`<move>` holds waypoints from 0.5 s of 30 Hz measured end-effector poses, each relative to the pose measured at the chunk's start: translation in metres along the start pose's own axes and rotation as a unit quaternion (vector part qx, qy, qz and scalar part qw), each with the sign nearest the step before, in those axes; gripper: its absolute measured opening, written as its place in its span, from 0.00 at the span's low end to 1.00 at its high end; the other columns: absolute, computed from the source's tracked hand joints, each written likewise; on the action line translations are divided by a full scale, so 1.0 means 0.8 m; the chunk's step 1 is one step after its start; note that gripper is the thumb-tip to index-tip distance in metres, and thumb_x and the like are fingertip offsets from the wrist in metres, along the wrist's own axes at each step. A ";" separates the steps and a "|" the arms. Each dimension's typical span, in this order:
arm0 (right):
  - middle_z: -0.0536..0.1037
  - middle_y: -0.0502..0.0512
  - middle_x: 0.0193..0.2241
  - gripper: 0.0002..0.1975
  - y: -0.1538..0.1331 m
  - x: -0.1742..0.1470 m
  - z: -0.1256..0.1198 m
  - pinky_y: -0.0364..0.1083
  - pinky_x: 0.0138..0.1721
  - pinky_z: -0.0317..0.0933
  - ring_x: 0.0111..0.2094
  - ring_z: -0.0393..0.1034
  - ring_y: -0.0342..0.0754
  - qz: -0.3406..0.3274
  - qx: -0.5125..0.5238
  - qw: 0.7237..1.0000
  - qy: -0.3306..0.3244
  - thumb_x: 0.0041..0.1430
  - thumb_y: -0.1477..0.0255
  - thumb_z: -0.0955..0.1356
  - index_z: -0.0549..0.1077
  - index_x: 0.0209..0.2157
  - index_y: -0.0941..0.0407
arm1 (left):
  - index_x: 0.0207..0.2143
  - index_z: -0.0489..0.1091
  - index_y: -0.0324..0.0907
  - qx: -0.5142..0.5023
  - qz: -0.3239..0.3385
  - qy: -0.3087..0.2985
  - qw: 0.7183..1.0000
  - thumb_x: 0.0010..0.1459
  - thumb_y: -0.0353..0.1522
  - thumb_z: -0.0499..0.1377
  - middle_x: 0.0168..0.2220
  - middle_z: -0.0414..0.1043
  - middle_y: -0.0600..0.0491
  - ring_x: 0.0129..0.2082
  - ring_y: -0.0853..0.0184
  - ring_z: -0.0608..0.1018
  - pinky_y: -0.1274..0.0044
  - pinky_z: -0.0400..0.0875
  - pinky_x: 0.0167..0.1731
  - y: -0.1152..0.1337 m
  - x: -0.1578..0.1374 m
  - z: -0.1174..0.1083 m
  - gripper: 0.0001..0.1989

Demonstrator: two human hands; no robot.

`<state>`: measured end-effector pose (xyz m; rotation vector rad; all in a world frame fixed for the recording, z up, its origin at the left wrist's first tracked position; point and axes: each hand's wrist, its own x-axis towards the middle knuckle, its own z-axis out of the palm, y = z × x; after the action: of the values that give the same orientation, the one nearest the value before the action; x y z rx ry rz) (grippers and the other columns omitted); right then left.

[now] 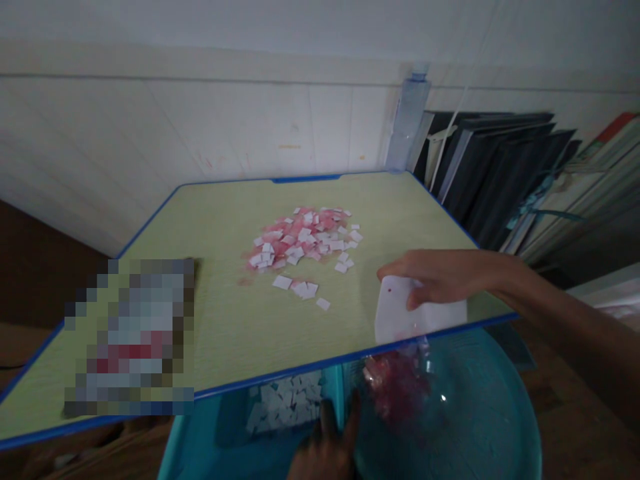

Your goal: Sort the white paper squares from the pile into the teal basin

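Observation:
My right hand [435, 277] grips a flat white card [393, 313] with rounded corners and a small red dot. The card is at the front right edge of a pale yellow-green folding table [220, 320]. My left hand [327, 447] is below the front edge, with finger and thumb on either side of the wall of a teal tray [339, 383]. Many small white paper squares [287, 400] lie in that tray. On the tabletop a loose heap of white squares and thin pink pieces [307, 237] is spread, with a few squares [303, 288] in front of it.
A round teal basin [500, 400] below the table holds crumpled clear and red film [395, 387]. A pixelated flat object [135, 327] lies on the table's left. Behind stand a clear bottle [407, 123] and dark folders [505, 160], against a white wall [225, 127].

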<state>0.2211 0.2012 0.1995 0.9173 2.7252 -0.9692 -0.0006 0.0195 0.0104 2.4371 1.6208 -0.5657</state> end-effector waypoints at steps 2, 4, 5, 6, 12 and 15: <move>0.74 0.51 0.29 0.04 -0.007 -0.008 0.005 0.44 0.31 0.58 0.32 0.69 0.48 0.011 -0.048 0.998 0.029 0.54 0.77 0.66 0.69 0.33 0.56 | 0.61 0.52 0.56 -0.009 0.013 -0.001 1.000 0.54 0.18 0.51 0.54 0.69 0.34 0.32 0.62 0.80 0.74 0.76 0.32 -0.002 0.000 -0.001 0.37; 0.74 0.52 0.28 0.06 -0.015 -0.020 0.015 0.45 0.31 0.57 0.32 0.69 0.49 0.023 -0.104 0.992 0.063 0.55 0.77 0.66 0.70 0.36 0.55 | 0.62 0.49 0.56 -0.024 0.028 -0.006 0.999 0.55 0.20 0.51 0.54 0.68 0.33 0.32 0.61 0.80 0.74 0.76 0.31 -0.005 0.000 -0.002 0.36; 0.74 0.52 0.27 0.08 -0.019 -0.027 0.022 0.46 0.31 0.56 0.31 0.69 0.49 0.031 -0.130 0.988 0.081 0.56 0.77 0.65 0.71 0.39 0.55 | 0.62 0.48 0.56 -0.030 0.033 -0.009 0.999 0.55 0.20 0.51 0.54 0.68 0.33 0.32 0.61 0.80 0.74 0.76 0.30 -0.006 0.000 -0.002 0.36; 0.73 0.51 0.27 0.10 -0.024 -0.034 0.030 0.46 0.30 0.56 0.30 0.68 0.50 0.038 -0.152 0.983 0.097 0.57 0.76 0.65 0.71 0.41 0.54 | 0.62 0.48 0.56 -0.034 0.036 -0.011 0.999 0.55 0.20 0.50 0.54 0.68 0.32 0.31 0.62 0.80 0.74 0.76 0.30 -0.007 0.000 -0.001 0.36; 0.78 0.52 0.34 0.15 -0.063 -0.070 0.075 0.49 0.31 0.57 0.31 0.70 0.50 0.051 -0.164 0.971 0.167 0.65 0.75 0.56 0.69 0.47 0.50 | 0.63 0.46 0.54 -0.048 0.044 -0.007 0.998 0.55 0.19 0.47 0.54 0.66 0.29 0.34 0.60 0.80 0.72 0.76 0.31 -0.009 0.000 0.000 0.36; 0.78 0.53 0.34 0.16 -0.074 -0.075 0.081 0.49 0.30 0.58 0.31 0.71 0.50 0.069 -0.158 0.970 0.171 0.65 0.74 0.55 0.70 0.45 0.49 | 0.63 0.48 0.54 -0.043 0.043 0.006 0.998 0.55 0.18 0.46 0.54 0.67 0.31 0.33 0.62 0.80 0.73 0.76 0.31 -0.006 -0.001 0.001 0.36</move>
<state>0.2292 0.0954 0.1973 1.2851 2.9141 -0.3614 -0.0052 0.0208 0.0106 2.4380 1.5023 -0.4593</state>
